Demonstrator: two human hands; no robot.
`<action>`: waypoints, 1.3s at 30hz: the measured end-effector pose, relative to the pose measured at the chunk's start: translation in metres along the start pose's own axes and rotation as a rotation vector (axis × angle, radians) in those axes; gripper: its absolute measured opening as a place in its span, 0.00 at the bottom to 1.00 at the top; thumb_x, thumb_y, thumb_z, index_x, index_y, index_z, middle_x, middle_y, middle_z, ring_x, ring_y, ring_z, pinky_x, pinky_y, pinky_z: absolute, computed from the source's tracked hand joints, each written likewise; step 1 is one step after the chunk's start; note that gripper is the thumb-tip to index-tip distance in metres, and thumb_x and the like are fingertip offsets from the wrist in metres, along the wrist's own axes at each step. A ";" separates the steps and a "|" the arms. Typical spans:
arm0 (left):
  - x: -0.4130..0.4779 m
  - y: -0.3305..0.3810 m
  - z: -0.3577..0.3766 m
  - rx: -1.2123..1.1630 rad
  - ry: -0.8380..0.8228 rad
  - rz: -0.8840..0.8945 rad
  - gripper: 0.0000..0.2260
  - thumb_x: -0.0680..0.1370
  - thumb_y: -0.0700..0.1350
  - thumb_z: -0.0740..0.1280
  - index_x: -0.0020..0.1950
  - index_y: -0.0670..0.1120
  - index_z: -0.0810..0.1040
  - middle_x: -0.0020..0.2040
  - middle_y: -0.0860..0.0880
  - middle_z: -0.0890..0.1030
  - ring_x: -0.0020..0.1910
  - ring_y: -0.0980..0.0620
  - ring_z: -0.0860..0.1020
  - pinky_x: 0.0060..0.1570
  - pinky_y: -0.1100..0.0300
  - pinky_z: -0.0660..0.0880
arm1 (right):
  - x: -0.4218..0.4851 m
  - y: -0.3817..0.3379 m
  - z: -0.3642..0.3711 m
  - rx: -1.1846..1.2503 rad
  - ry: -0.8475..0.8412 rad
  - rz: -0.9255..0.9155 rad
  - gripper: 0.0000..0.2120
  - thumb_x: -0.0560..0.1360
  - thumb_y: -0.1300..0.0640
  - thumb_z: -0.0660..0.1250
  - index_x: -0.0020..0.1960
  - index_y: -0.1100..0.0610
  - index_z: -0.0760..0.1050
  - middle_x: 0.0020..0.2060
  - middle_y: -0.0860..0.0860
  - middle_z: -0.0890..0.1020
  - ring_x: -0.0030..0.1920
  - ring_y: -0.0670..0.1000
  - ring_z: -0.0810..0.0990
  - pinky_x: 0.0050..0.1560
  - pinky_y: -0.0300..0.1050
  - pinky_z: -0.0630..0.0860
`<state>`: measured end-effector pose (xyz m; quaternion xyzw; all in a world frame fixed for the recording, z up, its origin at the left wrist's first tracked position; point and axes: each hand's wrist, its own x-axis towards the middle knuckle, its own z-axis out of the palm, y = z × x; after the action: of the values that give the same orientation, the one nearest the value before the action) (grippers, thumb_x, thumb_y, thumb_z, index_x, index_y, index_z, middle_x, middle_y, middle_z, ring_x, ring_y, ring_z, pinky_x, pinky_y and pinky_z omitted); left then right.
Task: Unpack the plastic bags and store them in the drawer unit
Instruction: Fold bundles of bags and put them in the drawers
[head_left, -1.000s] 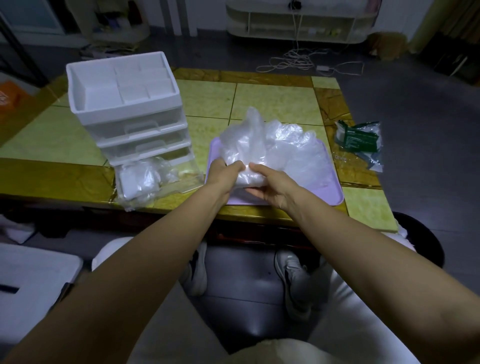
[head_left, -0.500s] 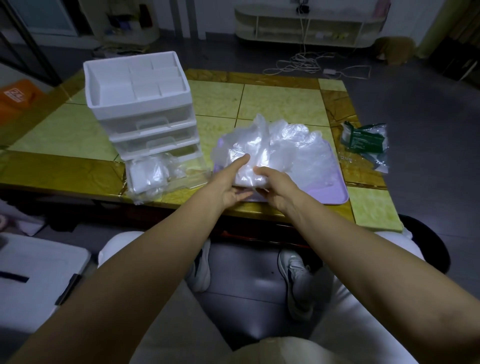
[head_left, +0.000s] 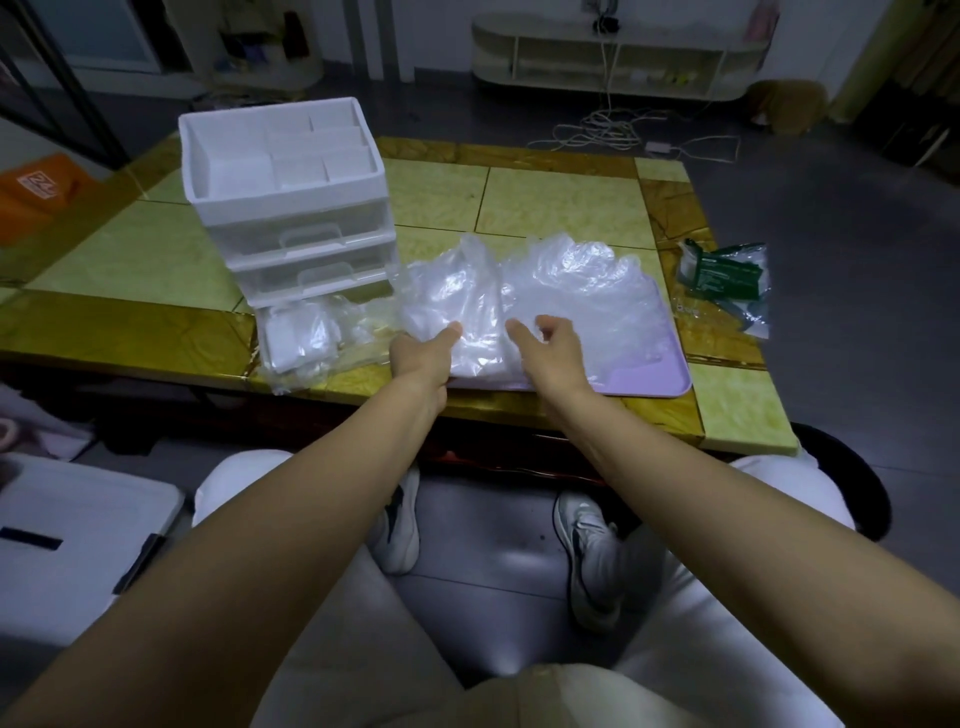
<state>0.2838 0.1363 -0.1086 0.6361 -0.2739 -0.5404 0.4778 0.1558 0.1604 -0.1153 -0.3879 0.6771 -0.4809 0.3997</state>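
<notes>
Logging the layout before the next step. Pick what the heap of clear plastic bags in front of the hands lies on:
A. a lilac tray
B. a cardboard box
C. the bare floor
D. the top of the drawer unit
A: the heap of clear plastic bags rests on the lilac tray, whose rim shows at the near right, beside the drawer unit on the table.

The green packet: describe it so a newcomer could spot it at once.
Start at the tiled table, then the lilac tray near its front edge. The green packet lies just right of that tray, the only dark green thing among clear plastic.
</notes>
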 end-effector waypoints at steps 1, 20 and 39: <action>-0.001 -0.001 0.002 0.016 -0.040 0.002 0.25 0.70 0.46 0.75 0.62 0.38 0.71 0.57 0.44 0.79 0.53 0.43 0.80 0.56 0.46 0.78 | -0.004 -0.004 0.004 0.003 -0.106 0.058 0.12 0.74 0.43 0.67 0.46 0.50 0.71 0.42 0.46 0.69 0.40 0.46 0.69 0.41 0.40 0.69; -0.016 0.005 -0.021 -0.141 -0.380 -0.249 0.12 0.77 0.39 0.67 0.61 0.40 0.74 0.44 0.45 0.80 0.41 0.50 0.79 0.36 0.56 0.80 | -0.017 -0.014 0.023 0.239 -0.200 0.204 0.30 0.73 0.54 0.71 0.70 0.62 0.64 0.65 0.57 0.74 0.60 0.58 0.78 0.62 0.56 0.75; 0.023 0.013 -0.090 0.175 -0.193 0.144 0.29 0.65 0.48 0.79 0.60 0.37 0.74 0.52 0.43 0.82 0.47 0.50 0.81 0.47 0.58 0.80 | -0.014 -0.024 0.056 -0.386 -0.633 -0.333 0.28 0.70 0.46 0.74 0.66 0.53 0.71 0.59 0.49 0.79 0.58 0.47 0.78 0.59 0.42 0.74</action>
<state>0.3780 0.1393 -0.1101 0.5991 -0.4095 -0.5374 0.4296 0.2160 0.1480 -0.1020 -0.6891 0.5263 -0.2598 0.4251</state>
